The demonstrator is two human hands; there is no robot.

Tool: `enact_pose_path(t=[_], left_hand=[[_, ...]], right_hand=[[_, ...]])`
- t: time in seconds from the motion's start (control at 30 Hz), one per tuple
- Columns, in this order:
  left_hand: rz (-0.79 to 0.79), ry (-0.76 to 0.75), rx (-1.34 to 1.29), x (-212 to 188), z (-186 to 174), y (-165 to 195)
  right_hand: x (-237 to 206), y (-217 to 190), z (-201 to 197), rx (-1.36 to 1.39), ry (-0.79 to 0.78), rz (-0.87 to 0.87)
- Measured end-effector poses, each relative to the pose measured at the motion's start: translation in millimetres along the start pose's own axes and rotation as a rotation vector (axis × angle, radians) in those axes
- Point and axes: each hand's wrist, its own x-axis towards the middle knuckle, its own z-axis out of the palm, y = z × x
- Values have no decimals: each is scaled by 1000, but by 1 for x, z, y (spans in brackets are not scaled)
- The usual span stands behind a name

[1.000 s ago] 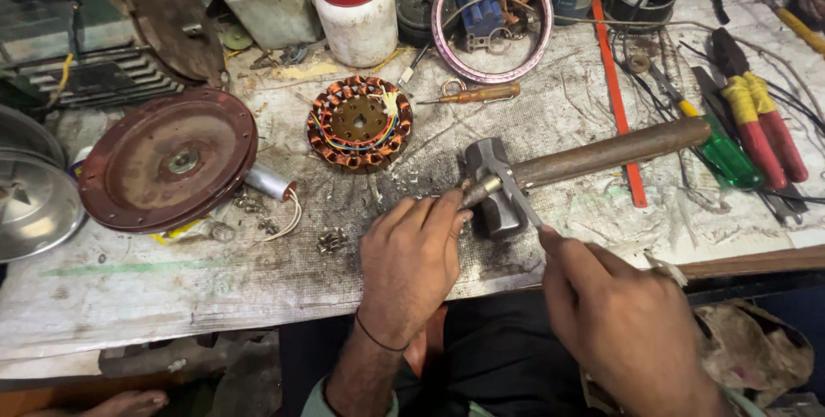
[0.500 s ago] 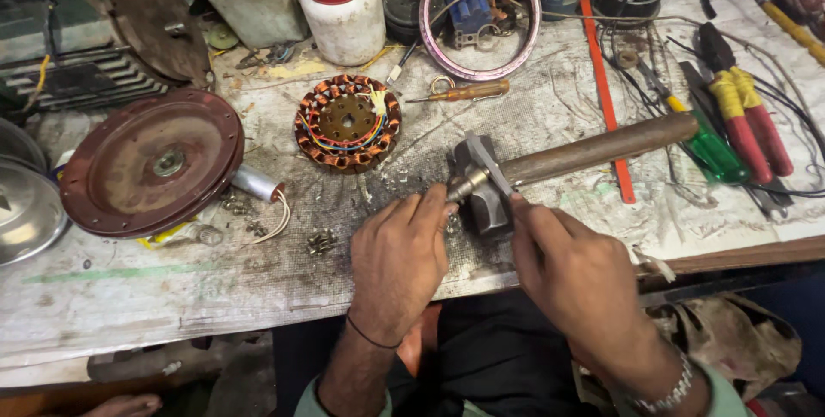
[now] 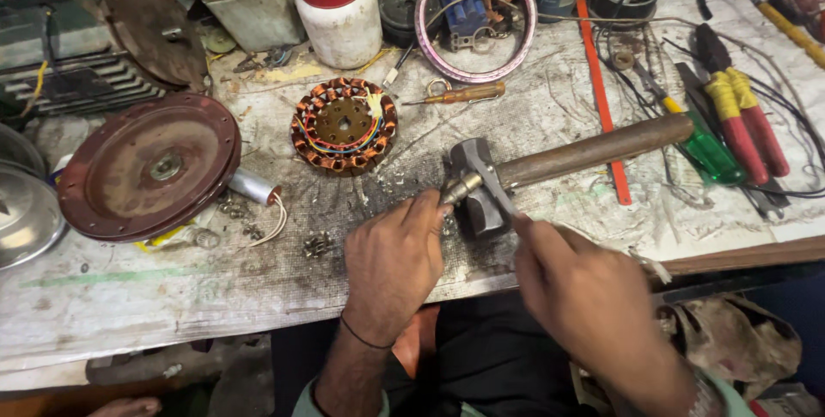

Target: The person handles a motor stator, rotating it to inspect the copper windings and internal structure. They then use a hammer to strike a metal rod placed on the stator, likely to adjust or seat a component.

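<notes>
**Steel hammer head, both hands at it**

Steel hammer (image 3: 481, 194) lies on the worn workbench (image 3: 172, 305), wooden handle running up to the right. L hand (image 3: 391, 267) has fingertips pinched on a small brass-coloured cylindrical part (image 3: 461, 187) pressed vs the hammer head. R hand (image 3: 584, 297) sits just beside, fingers narrowed near the head's right edge; can't tell what it grips. Copper-wound stator (image 3: 344, 125) lies behind, near. Maroon round cover (image 3: 150, 168) w/ a small cylinder beside it sits at left. Red-handled pliers (image 3: 743, 121) are well apart, far right.
</notes>
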Motion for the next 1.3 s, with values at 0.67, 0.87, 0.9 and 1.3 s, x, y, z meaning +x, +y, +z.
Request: enact_pose_path(t=[0.67, 0.87, 0.9, 1.3], left_hand=[[33, -38, 31, 5, -1, 6], [71, -35, 19, 4, -4, 7], [79, -32, 19, 3, -4, 7], [118, 12, 79, 3, -9, 9]], right_hand=[[-10, 12, 7, -28, 4, 28], [-7, 8, -1, -55, -30, 43], [-2, 5, -3, -61, -12, 24], [-7, 7, -12, -22, -33, 70]])
